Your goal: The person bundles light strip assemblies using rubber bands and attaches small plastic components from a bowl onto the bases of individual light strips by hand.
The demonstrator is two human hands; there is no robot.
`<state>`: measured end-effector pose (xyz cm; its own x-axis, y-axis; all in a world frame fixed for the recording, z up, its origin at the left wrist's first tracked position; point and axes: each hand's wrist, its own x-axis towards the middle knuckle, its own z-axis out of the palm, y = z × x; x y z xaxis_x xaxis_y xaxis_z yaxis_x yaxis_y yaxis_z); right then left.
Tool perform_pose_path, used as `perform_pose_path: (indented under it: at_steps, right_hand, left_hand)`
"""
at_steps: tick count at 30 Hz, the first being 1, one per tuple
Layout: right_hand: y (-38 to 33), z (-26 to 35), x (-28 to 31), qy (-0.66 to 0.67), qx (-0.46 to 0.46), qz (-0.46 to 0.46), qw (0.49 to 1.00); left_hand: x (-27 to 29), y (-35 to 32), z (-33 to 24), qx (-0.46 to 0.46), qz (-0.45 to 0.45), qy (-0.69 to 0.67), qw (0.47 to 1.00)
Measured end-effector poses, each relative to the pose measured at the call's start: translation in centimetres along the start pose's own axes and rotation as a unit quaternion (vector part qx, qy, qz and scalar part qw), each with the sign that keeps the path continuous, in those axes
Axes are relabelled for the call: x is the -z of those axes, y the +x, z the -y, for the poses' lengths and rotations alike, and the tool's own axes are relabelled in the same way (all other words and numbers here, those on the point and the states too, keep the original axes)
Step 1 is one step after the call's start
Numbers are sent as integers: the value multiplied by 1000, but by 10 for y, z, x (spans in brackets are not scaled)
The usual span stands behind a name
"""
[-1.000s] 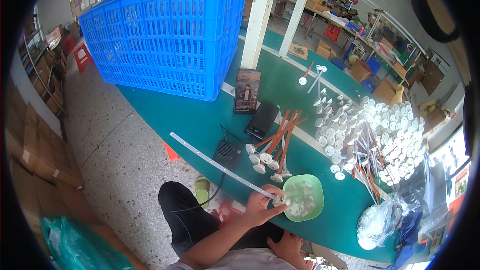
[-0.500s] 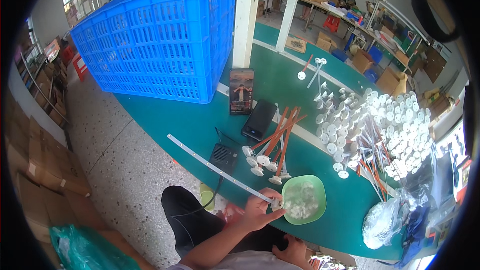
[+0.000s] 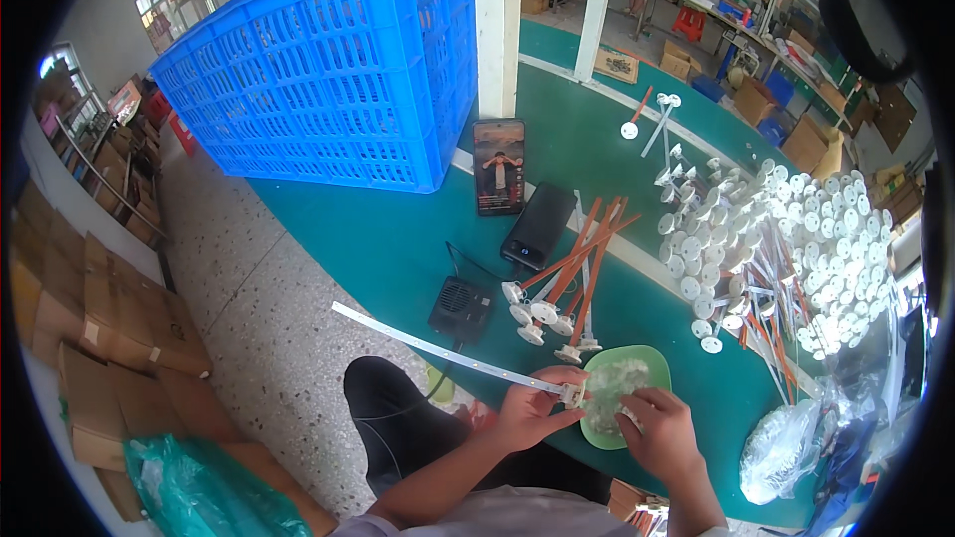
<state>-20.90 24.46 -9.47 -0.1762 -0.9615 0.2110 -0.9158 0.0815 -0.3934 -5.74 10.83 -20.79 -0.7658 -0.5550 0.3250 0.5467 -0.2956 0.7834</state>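
Note:
My left hand (image 3: 532,413) is closed on the end of a long, narrow white strip (image 3: 438,356) dotted with small spots. A small white fitting (image 3: 572,395) sits at that end, by my thumb and fingers. The strip's free end stretches up and left past the table edge. Beside it, my right hand (image 3: 665,433) is over the right side of a light green bowl (image 3: 659,363), fingers bent together and pointing into it. Small whitish, translucent pieces (image 3: 604,408) fill the bowl. Whether a piece is between the right fingertips is too small to make out.
Strips with white round ends (image 3: 567,298) lie beyond the bowl; a large pile of similar pieces (image 3: 816,249) covers the right. A black speaker-like box (image 3: 461,308), a dark power bank (image 3: 539,229), a phone (image 3: 498,169) and a tall blue crate (image 3: 328,70) stand farther left. A clear plastic bag (image 3: 781,452) lies at right.
My right hand has come up from my lap to the bowl. The left hand still holds the strip, which now lies at a flatter angle. The whole view has shifted slightly.

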Motion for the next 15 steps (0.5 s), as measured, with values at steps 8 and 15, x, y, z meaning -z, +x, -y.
perform_pose_path:
  at_steps: [8,15]
  right_hand:
    - [9,-16,-19,68,-38,83,994]
    - [8,-20,-14,168,-122,-40,978]
  left_hand:
    - [-6,-3,-6,-8,-33,148,988]
    - [-11,2,-11,28,-55,50,997]
